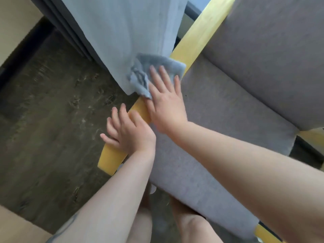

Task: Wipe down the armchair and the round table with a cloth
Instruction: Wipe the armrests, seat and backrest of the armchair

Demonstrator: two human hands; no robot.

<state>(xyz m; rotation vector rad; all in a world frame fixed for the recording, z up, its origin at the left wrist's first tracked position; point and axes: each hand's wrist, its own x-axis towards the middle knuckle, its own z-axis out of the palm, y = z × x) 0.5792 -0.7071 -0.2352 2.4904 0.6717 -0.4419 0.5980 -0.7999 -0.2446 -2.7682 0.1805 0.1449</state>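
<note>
Floor (pixel 43 106) — dark, wood-grained, far left, no part in the work. Curtain (pixel 126 41) — pale blue, hanging down beside the armchair's near arm, its hem touching the cloth.

Left hand (pixel 126 130) — flat on the yellow wooden armrest (pixel 112 158) towards its front end, fingers straight and spread, holding nothing; judged to be steadying the chair.

Cloth (pixel 157 71) — grey-blue, bunched on its left side, lying on the same armrest further back, just beside the curtain hem.

Right hand (pixel 166 104) — palm down on the cloth, fingers straight and slightly apart, pressing rather than pinching.

Armchair (pixel 245 85) — grey upholstered seat and back, yellow frame, filling the right side. Round table — not in view.

Handling note: the step in hand appears to be the wipe along the armrest. Keep the palm flat so the cloth travels with it, run the full length up to the backrest, and fold the bunched edge under — motion blur makes it hard to tell, but that edge may be snagging the curtain.
</note>
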